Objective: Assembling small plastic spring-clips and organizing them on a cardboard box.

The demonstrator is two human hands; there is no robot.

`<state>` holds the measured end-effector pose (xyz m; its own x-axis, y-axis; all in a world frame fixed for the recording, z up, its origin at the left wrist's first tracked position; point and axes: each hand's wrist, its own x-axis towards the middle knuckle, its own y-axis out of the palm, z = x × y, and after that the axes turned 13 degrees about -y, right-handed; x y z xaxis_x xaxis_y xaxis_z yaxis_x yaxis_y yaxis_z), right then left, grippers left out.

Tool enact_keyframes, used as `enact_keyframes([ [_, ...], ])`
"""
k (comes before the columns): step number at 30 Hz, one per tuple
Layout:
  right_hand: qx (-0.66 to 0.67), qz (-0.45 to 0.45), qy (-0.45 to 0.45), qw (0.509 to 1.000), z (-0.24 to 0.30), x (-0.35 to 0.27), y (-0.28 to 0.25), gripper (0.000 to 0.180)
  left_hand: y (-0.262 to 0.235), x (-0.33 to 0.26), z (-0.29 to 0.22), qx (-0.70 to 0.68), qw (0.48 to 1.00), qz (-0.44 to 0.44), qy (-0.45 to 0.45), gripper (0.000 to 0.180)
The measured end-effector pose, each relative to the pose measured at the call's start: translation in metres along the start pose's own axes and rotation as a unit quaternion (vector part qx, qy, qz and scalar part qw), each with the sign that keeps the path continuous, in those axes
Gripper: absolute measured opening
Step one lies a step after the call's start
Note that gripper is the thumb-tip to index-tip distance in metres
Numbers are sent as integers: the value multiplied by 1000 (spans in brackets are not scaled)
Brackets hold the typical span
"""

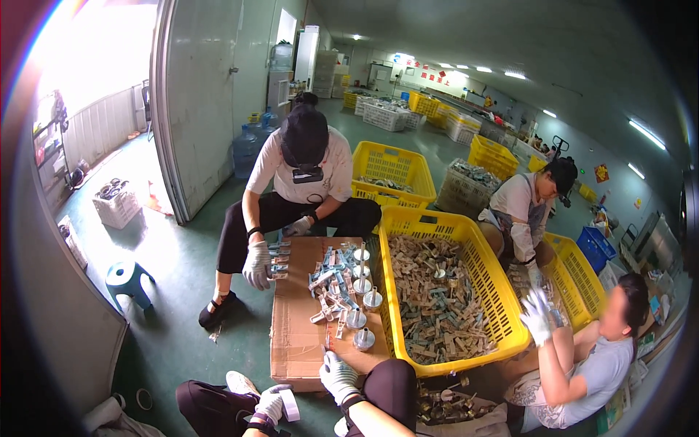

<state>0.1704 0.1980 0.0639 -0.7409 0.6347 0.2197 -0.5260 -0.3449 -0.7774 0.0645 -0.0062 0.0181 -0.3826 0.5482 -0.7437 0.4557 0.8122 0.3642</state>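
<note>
My left hand [271, 404], in a pale knit glove, is closed around a white roll of tape [290, 406] low in the picture, beside my knee. My right hand [338, 376], gloved too, reaches over the near edge of a cardboard box [302, 342]. Its fingers are pressed together, and what they pinch is too small to make out. Just beyond them lies a loose pile of small clip-like pieces [335, 284], bluish and silvery. Several round metal bases with upright posts [364, 338] stand in a row along the box's right side.
A large yellow crate [510, 348] full of small pieces stands right of the box. Opposite, a co-worker's gloved hand [258, 266] is beside aligned clips [279, 260]. Two more people work at the right. More metal parts [451, 408] lie near my right knee; a green stool [129, 280] stands left.
</note>
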Motion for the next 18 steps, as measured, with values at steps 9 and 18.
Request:
enact_keyframes([
  [9, 7, -19, -12, 1000, -2, 6, -4, 27, 7, 2, -6, 7, 1000, -3, -6, 26],
  [18, -17, 13, 10, 1000, 2, 8, -5, 22, 8, -3, -9, 11, 1000, -9, 8, 22],
])
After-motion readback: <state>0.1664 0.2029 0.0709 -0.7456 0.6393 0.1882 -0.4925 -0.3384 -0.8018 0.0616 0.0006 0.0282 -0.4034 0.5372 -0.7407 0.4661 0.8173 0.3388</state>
